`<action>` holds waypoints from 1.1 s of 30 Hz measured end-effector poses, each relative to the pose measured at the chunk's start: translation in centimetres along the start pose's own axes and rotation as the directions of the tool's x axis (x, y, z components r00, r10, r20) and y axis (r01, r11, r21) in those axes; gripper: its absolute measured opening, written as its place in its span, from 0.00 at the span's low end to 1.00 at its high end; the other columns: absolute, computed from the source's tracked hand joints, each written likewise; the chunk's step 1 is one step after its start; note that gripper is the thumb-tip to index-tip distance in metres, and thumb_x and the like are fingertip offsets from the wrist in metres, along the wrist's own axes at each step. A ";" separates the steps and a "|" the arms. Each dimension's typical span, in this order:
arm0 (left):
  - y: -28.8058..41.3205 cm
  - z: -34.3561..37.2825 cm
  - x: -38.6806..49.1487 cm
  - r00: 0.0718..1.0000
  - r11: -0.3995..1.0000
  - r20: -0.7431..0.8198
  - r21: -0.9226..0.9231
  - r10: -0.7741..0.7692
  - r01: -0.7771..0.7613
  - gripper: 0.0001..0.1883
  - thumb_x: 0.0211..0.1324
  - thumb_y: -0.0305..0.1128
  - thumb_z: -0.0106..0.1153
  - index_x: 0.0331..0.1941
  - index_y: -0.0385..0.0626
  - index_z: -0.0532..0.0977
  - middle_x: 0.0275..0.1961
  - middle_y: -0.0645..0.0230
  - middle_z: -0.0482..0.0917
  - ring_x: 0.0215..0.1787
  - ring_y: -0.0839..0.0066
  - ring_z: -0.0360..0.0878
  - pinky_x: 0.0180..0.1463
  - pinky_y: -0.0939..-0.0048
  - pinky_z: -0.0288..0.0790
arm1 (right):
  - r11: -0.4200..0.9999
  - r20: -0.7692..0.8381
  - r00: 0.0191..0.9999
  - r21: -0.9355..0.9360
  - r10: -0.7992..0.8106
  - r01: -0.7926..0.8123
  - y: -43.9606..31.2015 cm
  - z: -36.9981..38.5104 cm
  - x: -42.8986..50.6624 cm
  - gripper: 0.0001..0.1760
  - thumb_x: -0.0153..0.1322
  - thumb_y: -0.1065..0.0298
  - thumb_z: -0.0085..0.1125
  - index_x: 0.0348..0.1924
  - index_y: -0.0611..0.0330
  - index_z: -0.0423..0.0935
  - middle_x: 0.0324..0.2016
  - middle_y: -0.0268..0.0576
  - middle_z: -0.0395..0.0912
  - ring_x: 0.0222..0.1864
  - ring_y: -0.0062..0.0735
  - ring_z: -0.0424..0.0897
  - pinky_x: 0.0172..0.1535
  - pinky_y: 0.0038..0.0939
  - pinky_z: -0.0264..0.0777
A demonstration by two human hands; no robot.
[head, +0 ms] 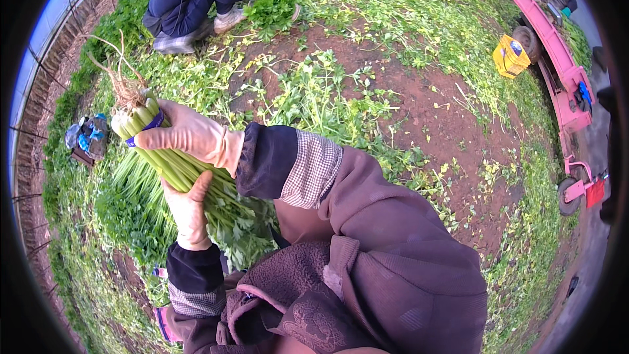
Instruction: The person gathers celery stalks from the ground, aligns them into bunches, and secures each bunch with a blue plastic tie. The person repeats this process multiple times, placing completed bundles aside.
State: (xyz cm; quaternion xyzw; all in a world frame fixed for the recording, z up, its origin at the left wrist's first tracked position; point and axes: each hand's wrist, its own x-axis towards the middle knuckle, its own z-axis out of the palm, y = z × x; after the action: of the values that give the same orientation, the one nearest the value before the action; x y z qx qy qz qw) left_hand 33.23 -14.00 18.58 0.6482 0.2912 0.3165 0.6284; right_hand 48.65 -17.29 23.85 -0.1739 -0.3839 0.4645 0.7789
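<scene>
A bunch of celery (172,164) with roots at its upper end lies across both gloved hands, its leaves pointing down to the right. My right hand (189,135) grips it near the roots, the thumb over a purple band (156,120) round the stalks. Lower down, my left hand (189,206) clasps the stalks from below, thumb and fingers around them. Beyond the bunch, on the ground to the left, rests a pile of cut celery (130,211), partly hidden by my left hand and the held bunch.
A co-worker (191,0) crouches at the upper left beside a leafy bunch (272,10). Another person's legs show at the top. On the right stand a yellow bucket (511,56) and a pink cart (555,39), with a person behind it. Loose leaves cover much of the soil.
</scene>
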 end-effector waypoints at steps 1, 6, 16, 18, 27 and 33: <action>0.8 0.5 0.4 0.999 0.999 -0.004 0.016 0.046 -0.046 0.41 0.49 0.32 0.82 0.64 0.39 0.67 0.50 0.66 0.80 0.47 0.73 0.82 0.54 0.70 0.78 | 0.986 0.057 0.995 0.148 -0.082 0.073 0.3 -0.7 0.0 0.44 0.62 0.52 0.83 0.64 0.62 0.71 0.54 0.38 0.81 0.58 0.30 0.77 0.66 0.33 0.68; 4.0 1.2 3.0 0.977 0.970 0.016 0.116 0.212 -0.212 0.41 0.56 0.30 0.75 0.70 0.39 0.61 0.60 0.57 0.79 0.57 0.65 0.82 0.61 0.64 0.79 | 0.938 -0.111 0.994 -0.345 0.004 -0.042 0.2 -0.5 -1.5 0.85 0.54 0.52 0.89 0.82 0.57 0.24 0.71 0.53 0.64 0.72 0.42 0.66 0.77 0.44 0.57; -4.7 2.2 4.7 0.794 0.471 0.518 0.641 0.318 -0.606 0.64 0.44 0.56 0.79 0.80 0.43 0.51 0.70 0.42 0.71 0.69 0.43 0.71 0.70 0.50 0.69 | 0.677 -0.354 0.736 -0.712 -0.577 0.188 -8.4 -12.9 -6.8 0.35 0.63 0.65 0.80 0.59 0.60 0.72 0.45 0.41 0.82 0.46 0.35 0.83 0.53 0.38 0.80; -8.1 -1.8 4.3 0.902 0.479 0.424 0.776 0.085 -0.410 0.61 0.46 0.63 0.75 0.77 0.41 0.57 0.67 0.43 0.75 0.67 0.44 0.74 0.68 0.51 0.71 | 0.569 -0.452 0.661 -0.821 -0.599 -0.044 -12.1 -17.4 -10.8 0.29 0.65 0.68 0.78 0.56 0.62 0.75 0.45 0.42 0.84 0.43 0.35 0.83 0.50 0.37 0.79; -20.0 -22.9 -0.1 0.781 0.328 -0.283 0.789 -0.557 0.520 0.46 0.52 0.56 0.75 0.68 0.35 0.72 0.56 0.44 0.84 0.61 0.53 0.83 0.64 0.59 0.75 | 0.298 -0.823 0.358 -0.511 -0.441 -0.806 -30.1 -36.8 -35.1 0.57 0.59 0.45 0.84 0.68 0.75 0.67 0.58 0.56 0.78 0.55 0.44 0.81 0.61 0.41 0.74; -23.3 -26.5 1.3 0.823 0.283 -0.323 0.827 -0.467 0.485 0.37 0.57 0.53 0.71 0.63 0.40 0.77 0.56 0.46 0.85 0.60 0.54 0.83 0.66 0.62 0.74 | -0.259 -0.876 0.201 -0.091 -0.438 -0.962 -26.8 -45.5 -38.2 0.65 0.58 0.34 0.80 0.71 0.77 0.63 0.67 0.60 0.71 0.68 0.45 0.72 0.70 0.40 0.66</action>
State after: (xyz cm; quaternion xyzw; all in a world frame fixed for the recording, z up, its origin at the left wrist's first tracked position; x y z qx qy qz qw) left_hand 14.00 4.65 -4.38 0.7564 0.5958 -0.0788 0.2580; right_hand 88.58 -59.72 -5.37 -0.9816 0.0043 0.1023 0.1612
